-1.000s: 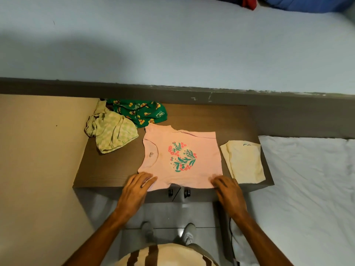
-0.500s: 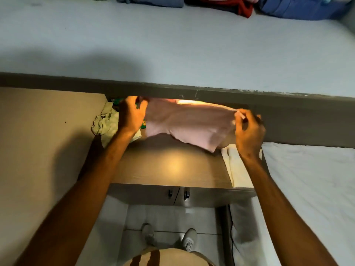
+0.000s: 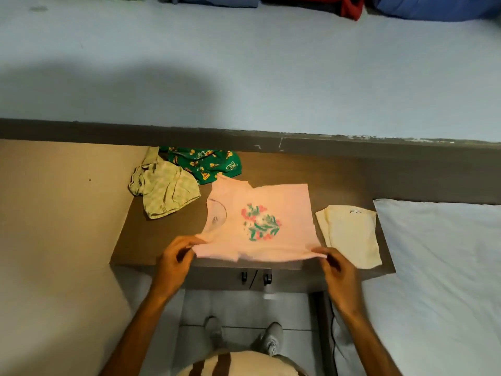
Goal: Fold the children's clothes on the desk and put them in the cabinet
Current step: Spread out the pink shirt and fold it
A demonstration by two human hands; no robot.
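A pink child's shirt (image 3: 273,202) with a floral print lies flat on the brown desk (image 3: 339,175), print facing up. My left hand (image 3: 176,260) pinches its near left corner and my right hand (image 3: 337,267) pinches its near right corner, at the desk's front edge. A folded cream garment (image 3: 349,234) lies to the right of the shirt. A crumpled pale green checked garment (image 3: 165,192) and a green printed garment (image 3: 208,164) lie at the back left. Below the desk's front edge are two small cabinet door handles (image 3: 256,278).
A tan surface (image 3: 54,226) borders the desk on the left. A white bed (image 3: 447,267) borders it on the right. A light wall (image 3: 244,71) rises behind, with coloured clothes (image 3: 352,6) along the top edge of the view. My feet (image 3: 244,335) stand on the floor below.
The pink shirt was flat, then lifted up toward the wall by both hands, and now lies spread on the desk again with my hands holding its near corners.
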